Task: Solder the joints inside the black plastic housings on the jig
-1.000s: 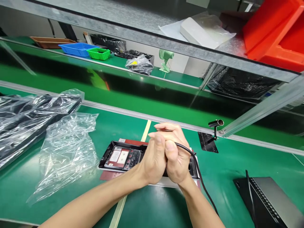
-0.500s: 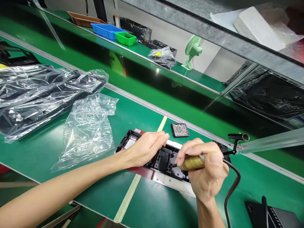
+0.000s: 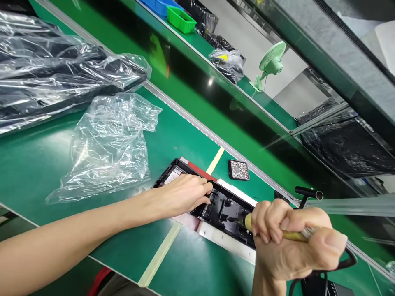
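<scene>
A long black plastic housing lies at the middle of the green bench, over a red and white base. My left hand rests on the housing's left part, fingers curled together; whatever is under the fingertips is hidden. My right hand is wrapped round a corded driver with a yellowish handle. The driver's dark tip points left into the housing. Behind the housing sits a small black tray of tiny metal parts.
Crumpled clear plastic lies left of the housing, with wrapped black parts beyond it. A metal rail crosses behind. A black tube on a stand and a black device are at right.
The view has tilted and shifted. My right hand has turned, and the driver now lies lower, its handle pointing right. My left hand's fingers are more curled on the housing.
</scene>
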`<state>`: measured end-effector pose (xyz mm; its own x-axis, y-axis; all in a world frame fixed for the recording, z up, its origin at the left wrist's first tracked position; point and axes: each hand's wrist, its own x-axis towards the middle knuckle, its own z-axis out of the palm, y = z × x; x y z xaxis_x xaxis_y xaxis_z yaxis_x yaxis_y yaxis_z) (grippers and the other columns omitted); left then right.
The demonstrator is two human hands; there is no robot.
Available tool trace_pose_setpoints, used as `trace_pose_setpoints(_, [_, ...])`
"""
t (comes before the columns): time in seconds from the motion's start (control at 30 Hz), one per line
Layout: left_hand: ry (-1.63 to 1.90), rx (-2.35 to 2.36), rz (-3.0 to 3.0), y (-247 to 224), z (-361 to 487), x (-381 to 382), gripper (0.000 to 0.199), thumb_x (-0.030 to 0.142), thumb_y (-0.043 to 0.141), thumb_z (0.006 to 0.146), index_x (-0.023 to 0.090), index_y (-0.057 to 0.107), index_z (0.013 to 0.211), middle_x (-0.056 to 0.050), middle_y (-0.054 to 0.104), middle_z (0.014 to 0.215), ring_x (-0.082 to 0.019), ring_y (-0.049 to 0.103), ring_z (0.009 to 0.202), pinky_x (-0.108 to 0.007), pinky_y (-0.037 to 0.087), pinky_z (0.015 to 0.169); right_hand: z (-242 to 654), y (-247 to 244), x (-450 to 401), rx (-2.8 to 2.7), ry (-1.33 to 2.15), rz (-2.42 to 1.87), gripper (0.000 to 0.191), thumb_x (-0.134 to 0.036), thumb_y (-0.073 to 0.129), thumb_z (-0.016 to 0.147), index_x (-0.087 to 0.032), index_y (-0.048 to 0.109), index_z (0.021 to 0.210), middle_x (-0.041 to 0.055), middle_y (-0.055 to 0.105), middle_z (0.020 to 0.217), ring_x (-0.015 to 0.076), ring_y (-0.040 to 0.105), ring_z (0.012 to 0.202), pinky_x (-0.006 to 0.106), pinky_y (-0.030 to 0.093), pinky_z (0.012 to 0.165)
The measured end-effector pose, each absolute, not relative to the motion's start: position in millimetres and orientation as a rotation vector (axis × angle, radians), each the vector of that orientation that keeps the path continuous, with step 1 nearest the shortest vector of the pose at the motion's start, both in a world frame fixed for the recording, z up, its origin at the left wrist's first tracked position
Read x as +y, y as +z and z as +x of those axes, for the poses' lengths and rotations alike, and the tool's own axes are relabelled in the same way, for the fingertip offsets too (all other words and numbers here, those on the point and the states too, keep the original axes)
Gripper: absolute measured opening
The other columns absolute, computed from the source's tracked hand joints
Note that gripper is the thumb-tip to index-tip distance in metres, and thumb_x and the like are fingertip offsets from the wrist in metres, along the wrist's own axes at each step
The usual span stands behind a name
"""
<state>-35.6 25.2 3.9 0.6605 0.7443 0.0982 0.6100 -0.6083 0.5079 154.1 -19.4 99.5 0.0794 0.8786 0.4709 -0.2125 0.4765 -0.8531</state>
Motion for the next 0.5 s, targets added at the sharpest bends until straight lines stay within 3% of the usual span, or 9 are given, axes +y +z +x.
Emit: trace_pose_setpoints(0.5, [0.53,0.957,2.402,-1.8,-37.7,25.2,0.018,0.026,0.057,0.099,0.019,0.056,0.082,-0.001,0.062,0.079,-0.018,0.058,0.072,-0.031,0.03,0.06,158.8,99.0,-18.6,-1.279,0.915,-0.682,0.043,-0.048,0.034,0.096,-0.022,0.056,0.07,-0.007,0.037,0.046,0.0071,0.029,0.036,0.021,0.036,0.035])
